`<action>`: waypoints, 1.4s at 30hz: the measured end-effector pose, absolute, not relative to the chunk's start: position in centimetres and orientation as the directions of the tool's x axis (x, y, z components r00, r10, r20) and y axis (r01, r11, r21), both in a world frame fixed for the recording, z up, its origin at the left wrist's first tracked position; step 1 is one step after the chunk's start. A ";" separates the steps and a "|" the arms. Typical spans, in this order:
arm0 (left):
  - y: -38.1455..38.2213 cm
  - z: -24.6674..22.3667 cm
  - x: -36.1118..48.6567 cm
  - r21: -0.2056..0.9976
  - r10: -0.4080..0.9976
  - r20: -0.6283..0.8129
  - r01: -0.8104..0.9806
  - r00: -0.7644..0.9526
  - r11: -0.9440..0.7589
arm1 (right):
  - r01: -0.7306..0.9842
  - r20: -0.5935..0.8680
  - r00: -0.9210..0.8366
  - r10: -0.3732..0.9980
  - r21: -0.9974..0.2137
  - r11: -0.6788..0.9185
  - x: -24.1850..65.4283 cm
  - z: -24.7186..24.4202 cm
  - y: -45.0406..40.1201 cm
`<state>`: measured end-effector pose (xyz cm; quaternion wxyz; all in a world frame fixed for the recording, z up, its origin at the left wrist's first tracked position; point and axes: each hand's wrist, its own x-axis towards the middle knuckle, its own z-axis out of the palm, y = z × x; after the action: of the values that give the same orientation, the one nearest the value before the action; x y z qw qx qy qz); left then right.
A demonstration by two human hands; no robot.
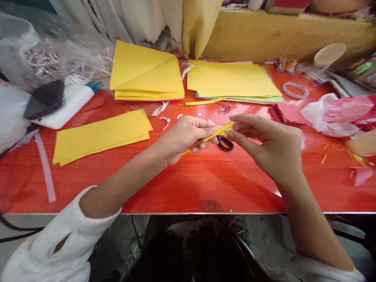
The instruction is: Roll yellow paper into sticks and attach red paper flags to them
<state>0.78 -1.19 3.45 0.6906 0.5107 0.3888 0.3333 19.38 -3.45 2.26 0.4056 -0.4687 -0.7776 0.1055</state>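
Observation:
My left hand is closed around a narrow yellow paper strip, which looks folded or rolled and slants up to the right. At its upper end, my right hand pinches the paper between thumb and fingertips. Behind the hands lie scissors on the table, a black handle loop showing and the rest mostly hidden. To the left rest a few cut yellow paper pieces. A thin yellow strip lies farther back.
Stacks of yellow paper and mixed coloured paper stand at the back of the red table. A tape roll and pink wrapping are right. A phone lies on a white box at left.

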 end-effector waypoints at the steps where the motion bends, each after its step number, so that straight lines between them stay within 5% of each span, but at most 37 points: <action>1: -1.2 3.4 0.8 0.965 0.856 -0.194 -0.064 0.478 0.255 | 0.648 0.535 -0.233 0.812 -0.538 0.540 19.4 2.2 -3.5; 42: -1.2 3.5 0.7 0.908 0.795 -0.275 -0.125 0.540 0.399 | 0.618 0.495 -0.310 0.812 -0.544 0.567 19.7 2.4 -3.4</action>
<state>0.74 -1.16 3.53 0.7508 0.4542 0.3688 0.3065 19.72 -3.41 2.43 0.3806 -0.4475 -0.7992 0.1272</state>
